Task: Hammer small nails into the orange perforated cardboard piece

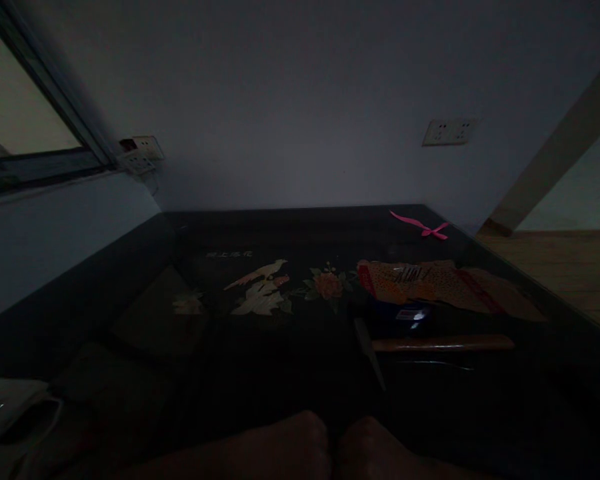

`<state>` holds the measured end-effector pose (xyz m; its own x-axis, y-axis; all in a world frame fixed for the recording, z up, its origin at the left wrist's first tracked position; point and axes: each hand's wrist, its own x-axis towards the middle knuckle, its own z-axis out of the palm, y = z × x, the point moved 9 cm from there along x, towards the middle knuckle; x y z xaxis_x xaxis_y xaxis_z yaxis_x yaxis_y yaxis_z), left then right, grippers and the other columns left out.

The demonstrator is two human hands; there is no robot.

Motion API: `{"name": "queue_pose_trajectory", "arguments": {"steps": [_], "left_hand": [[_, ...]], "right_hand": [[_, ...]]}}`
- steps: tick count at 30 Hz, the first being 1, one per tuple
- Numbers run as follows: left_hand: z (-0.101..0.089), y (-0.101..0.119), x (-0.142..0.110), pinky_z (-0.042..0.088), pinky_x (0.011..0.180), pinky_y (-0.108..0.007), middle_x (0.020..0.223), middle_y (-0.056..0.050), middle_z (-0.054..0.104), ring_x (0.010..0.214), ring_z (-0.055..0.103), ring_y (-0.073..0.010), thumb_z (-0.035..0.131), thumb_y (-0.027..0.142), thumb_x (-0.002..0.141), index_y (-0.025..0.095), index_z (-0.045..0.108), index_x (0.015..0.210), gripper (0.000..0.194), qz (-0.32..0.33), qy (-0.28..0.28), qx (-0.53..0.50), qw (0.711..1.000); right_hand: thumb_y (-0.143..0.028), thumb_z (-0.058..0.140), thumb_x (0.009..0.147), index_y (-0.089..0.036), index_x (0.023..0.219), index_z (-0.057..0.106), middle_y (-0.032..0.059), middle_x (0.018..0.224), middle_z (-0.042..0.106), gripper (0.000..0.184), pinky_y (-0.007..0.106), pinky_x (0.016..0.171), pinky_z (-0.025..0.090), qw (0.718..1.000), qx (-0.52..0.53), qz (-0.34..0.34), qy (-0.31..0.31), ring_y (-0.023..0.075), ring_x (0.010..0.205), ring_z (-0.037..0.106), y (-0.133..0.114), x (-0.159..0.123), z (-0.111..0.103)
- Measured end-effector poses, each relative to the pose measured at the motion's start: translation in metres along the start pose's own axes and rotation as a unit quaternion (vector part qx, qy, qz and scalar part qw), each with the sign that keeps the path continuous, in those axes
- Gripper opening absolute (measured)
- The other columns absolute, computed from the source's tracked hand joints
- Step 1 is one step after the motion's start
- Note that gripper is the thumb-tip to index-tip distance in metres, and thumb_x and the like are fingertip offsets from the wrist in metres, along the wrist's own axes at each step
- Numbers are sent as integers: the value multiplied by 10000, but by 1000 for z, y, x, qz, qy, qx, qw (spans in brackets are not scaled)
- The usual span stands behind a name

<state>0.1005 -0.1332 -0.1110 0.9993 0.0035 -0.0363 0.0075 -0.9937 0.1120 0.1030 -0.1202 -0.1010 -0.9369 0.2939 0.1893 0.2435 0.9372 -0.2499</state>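
Low in the view, my left hand (295,443) is closed in a fist at the near side of the dark table. Beside it, with a narrow gap, my right hand (373,447) is closed too. Nothing shows sticking out of either fist, though the light is dim. Ahead of the right hand lies a hammer (445,343) with a wooden handle, its metal head pointing left. A thin wire-like piece (435,363) rests just below the handle. Behind the hammer sits a dark blue, shiny object (400,315), its kind unclear.
A spotted, red-banded packet (420,280) lies at the right, with a pink ribbon (427,230) behind it. The dark tabletop (280,230) bears a bird-and-flower print. A pale object (10,407) is at the left edge. Wall sockets (449,132) are above.
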Motion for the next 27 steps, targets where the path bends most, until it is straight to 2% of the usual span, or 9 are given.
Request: {"name": "queue_pose_trajectory", "arguments": {"steps": [3, 7, 11, 16, 21, 27], "left_hand": [[1, 1, 0, 232, 361, -271, 478, 36, 531, 384, 369, -90, 654, 189, 726, 164, 449, 458, 338, 8, -9, 0, 1000], [-2, 0, 1, 236, 364, -264, 463, 38, 514, 397, 373, -89, 638, 189, 744, 164, 434, 455, 355, 3, 0, -9, 1000], [-2, -1, 0, 230, 349, -249, 442, 46, 487, 369, 319, -76, 674, 194, 720, 158, 407, 446, 384, 1, 9, -14, 1000], [3, 0, -2, 196, 347, -270, 459, 45, 500, 365, 327, -88, 650, 194, 727, 166, 445, 478, 323, 1, 20, -6, 1000], [11, -1, -4, 227, 368, -271, 462, 41, 517, 369, 353, -84, 632, 190, 746, 164, 443, 459, 345, -12, 6, -3, 1000], [7, -3, -3, 237, 364, -259, 445, 54, 511, 362, 353, -78, 633, 204, 771, 163, 500, 511, 296, -31, 1, -2, 1000]], "right_hand": [[-303, 738, 752, -158, 433, 467, -74, 407, 481, 443, 271, 360, 112, 1000, 2, -1, -8, 84, 373, 205, 0, 0, 1], [-320, 698, 798, -160, 455, 478, -73, 426, 496, 438, 257, 370, 143, 1000, 4, -4, -16, 78, 380, 264, -1, -1, 2], [-298, 754, 737, -158, 447, 474, -71, 426, 514, 427, 267, 367, 131, 1000, 0, -3, -23, 77, 377, 238, 0, 0, 5], [-298, 742, 748, -162, 459, 478, -79, 432, 512, 414, 272, 366, 135, 1000, -6, 2, -21, 84, 381, 251, 1, 0, 2], [-337, 723, 772, -161, 443, 449, -82, 427, 499, 463, 262, 360, 144, 1000, -5, 3, -17, 78, 375, 266, 0, -1, -1], [-314, 687, 804, -159, 440, 461, -74, 425, 514, 455, 260, 360, 120, 1000, -4, -1, -10, 81, 365, 209, 0, 0, 5]]}}
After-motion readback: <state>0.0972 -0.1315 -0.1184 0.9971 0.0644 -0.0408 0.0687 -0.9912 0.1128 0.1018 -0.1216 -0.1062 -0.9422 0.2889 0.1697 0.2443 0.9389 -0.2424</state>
